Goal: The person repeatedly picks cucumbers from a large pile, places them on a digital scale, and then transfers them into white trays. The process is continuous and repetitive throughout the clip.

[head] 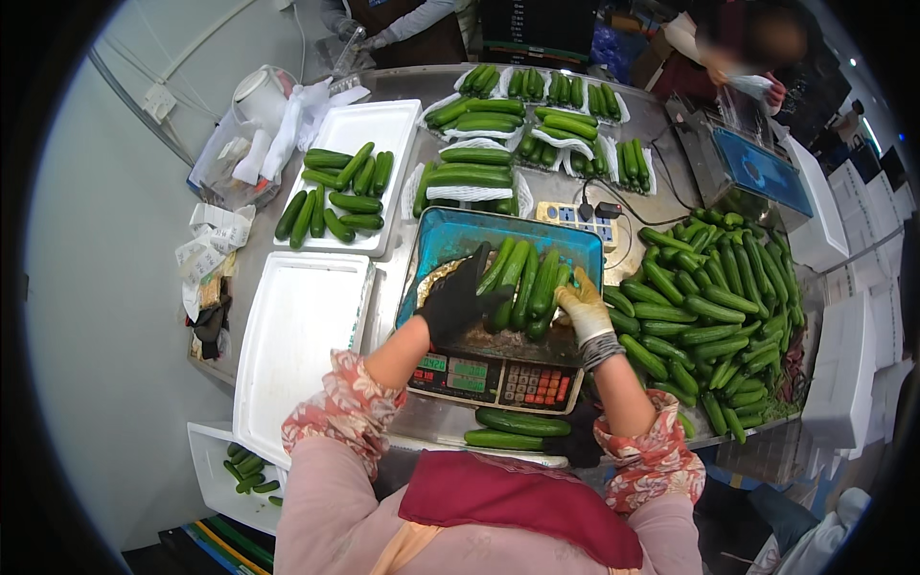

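A row of several green cucumbers [527, 280] lies side by side over the blue pan [445, 228] of a digital scale [496, 381]. My left hand [453, 302], in a black glove, presses against the row's left side, its thumb across the lower ends. At the right side, my right hand [582, 305], in a pale, yellowish glove with a grey cuff, has its fingers around the outermost cucumber. Their undersides are hidden, so whether they rest on the pan cannot be told. Two more cucumbers [517, 429] lie in front of the scale, beside a black glove [578, 435].
A large cucumber heap [704, 309] covers the right side. Wrapped cucumber packs [471, 175] stand behind the scale, near a power strip [578, 223] with cords. Leftward are a white foam tray [366, 122] holding cucumbers and a white foam lid [302, 345]. Two people work across the table.
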A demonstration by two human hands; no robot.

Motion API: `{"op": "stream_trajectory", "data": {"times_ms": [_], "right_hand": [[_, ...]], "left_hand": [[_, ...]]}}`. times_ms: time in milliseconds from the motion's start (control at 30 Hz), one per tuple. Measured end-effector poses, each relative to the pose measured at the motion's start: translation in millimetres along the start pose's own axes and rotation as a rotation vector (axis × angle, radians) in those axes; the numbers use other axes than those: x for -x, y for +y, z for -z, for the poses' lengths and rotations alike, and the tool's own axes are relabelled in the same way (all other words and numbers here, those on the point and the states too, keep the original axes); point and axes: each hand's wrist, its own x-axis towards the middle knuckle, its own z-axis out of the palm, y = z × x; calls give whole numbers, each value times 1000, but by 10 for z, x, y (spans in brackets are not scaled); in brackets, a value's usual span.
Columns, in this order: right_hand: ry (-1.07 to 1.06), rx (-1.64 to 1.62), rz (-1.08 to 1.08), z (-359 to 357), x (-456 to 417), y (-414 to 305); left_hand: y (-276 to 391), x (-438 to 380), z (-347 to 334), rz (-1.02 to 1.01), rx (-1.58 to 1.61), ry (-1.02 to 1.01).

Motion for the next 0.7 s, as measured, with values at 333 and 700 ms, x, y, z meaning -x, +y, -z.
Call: {"op": "stream_trajectory", "data": {"times_ms": [333,700], "right_hand": [[-383,-573,37,-332,-347,64],[-432,-122,620,-232,325,184]], "left_hand": [[214,-334,-101,75,796,-237],[118,277,-346,-262,598,-87]]}}
